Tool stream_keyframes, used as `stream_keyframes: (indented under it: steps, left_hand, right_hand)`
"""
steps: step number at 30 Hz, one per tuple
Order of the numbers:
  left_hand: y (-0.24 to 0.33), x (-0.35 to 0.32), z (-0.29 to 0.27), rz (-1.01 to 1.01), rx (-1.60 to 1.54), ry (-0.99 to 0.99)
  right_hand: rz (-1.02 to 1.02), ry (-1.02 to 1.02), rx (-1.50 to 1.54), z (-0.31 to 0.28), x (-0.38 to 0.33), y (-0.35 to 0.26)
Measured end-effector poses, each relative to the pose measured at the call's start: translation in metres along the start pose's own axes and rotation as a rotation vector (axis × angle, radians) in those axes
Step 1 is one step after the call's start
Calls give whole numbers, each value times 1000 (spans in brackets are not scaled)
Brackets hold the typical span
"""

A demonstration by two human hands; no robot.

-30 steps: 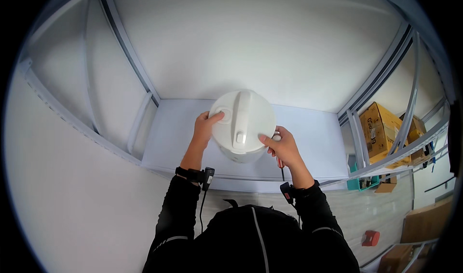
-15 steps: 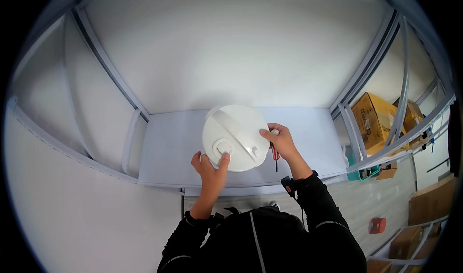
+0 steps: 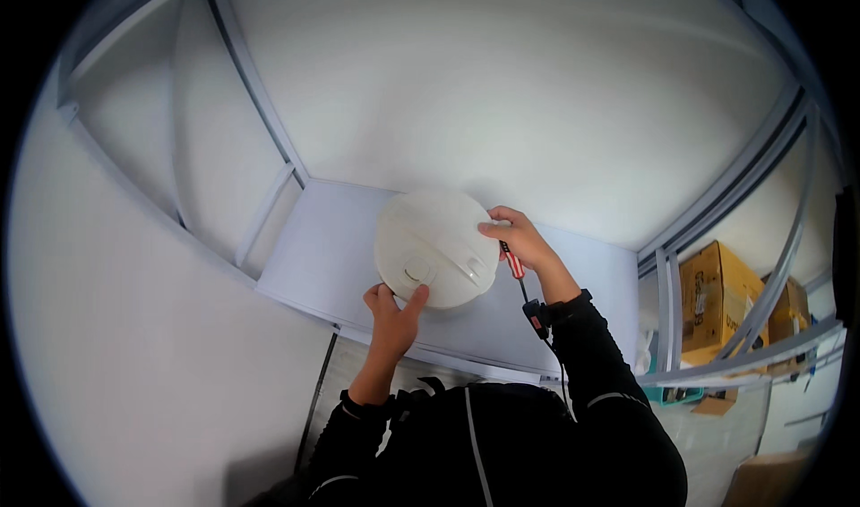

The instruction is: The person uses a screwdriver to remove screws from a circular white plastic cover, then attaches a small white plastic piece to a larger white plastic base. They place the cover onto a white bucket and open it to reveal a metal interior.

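Between my hands is a round white lid [image 3: 439, 238], like that of a rice cooker, with a ridge across its top, a small slot near its right edge and a round vent-like disc at its lower left. My left hand [image 3: 394, 323] grips the lid's near-left rim, its thumb on top beside the disc and its fingers bent below. On the right rim, my right hand [image 3: 524, 238] pinches the lid with thumb and fingers. That same hand keeps a red-and-black screwdriver [image 3: 512, 263] in its fingers, the shaft pointing toward me. What lies beneath the lid is hidden.
A pale bench top [image 3: 573, 283] lies under the lid, with a white wall behind. Grey metal frame posts [image 3: 255, 86] rise on both sides. At right stand a yellow cardboard box [image 3: 717, 301] and a teal crate [image 3: 676, 394]. A small black device [image 3: 536, 317] with a cable hangs by my right wrist.
My view has turned, so the bench now slants down to the right. The lid tilts differently, and the screwdriver's handle shows more below my right hand. Both hands keep their hold.
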State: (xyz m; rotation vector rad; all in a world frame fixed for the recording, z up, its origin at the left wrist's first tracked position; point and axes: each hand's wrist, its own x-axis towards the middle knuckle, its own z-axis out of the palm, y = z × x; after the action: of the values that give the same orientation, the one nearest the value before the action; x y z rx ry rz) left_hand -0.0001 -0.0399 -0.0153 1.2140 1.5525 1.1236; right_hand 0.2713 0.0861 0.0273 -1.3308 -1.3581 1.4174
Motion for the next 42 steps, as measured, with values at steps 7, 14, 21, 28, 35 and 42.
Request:
stream_keyframes:
  steps: [7, 14, 21, 28, 35, 42]
  left_hand:
    - [-8, -23, 30, 17, 52, 115]
    - [1, -24, 48, 65, -100, 216]
    - [-35, 57, -4, 32, -467, -66]
    - [-17, 97, -14, 142, -269, 4]
    - [29, 46, -20, 249, 207, -12]
    - [-3, 53, -24, 222, 81, -153]
  right_hand:
    - [-10, -178, -33, -22, 16, 11]
    - [47, -156, -101, -29, -10, 13]
    - [225, -270, -18, -5, -82, 15]
    - [184, -120, 2, 15, -78, 0]
    - [97, 106, 55, 13, -65, -15]
    - [133, 103, -31, 25, -64, 3]
